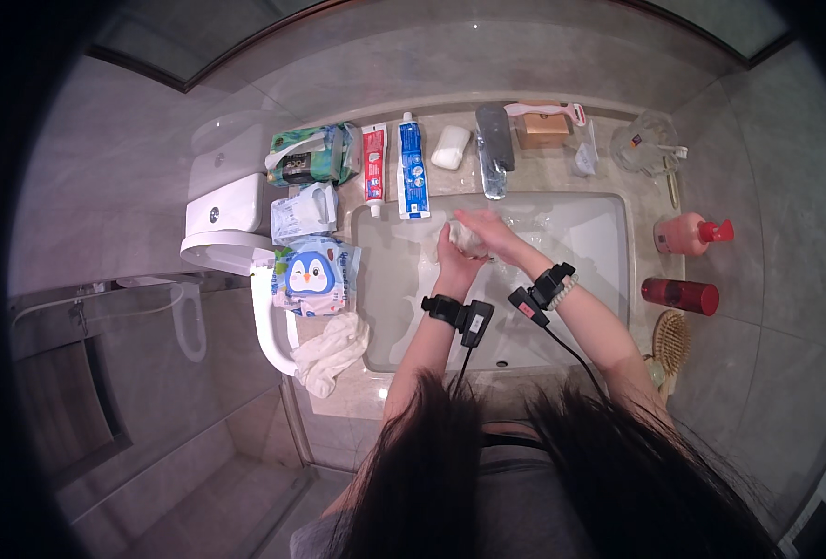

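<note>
Both my hands are over the sink basin, just in front of the faucet. Between them is a small white wad; whether it is cloth or something else I cannot tell. My left hand curls around the wad from the left and below. My right hand presses on it from the right, its fingers reaching across the top. The hands partly hide the wad. Wet streaks show in the basin around them. Each wrist wears a black strap with a small cabled box.
Left of the basin are tissue packs, a penguin-printed wipes pack and a white cloth. Behind lie two tubes and a white lump. On the right stand a pink pump bottle, a red bottle and a hairbrush.
</note>
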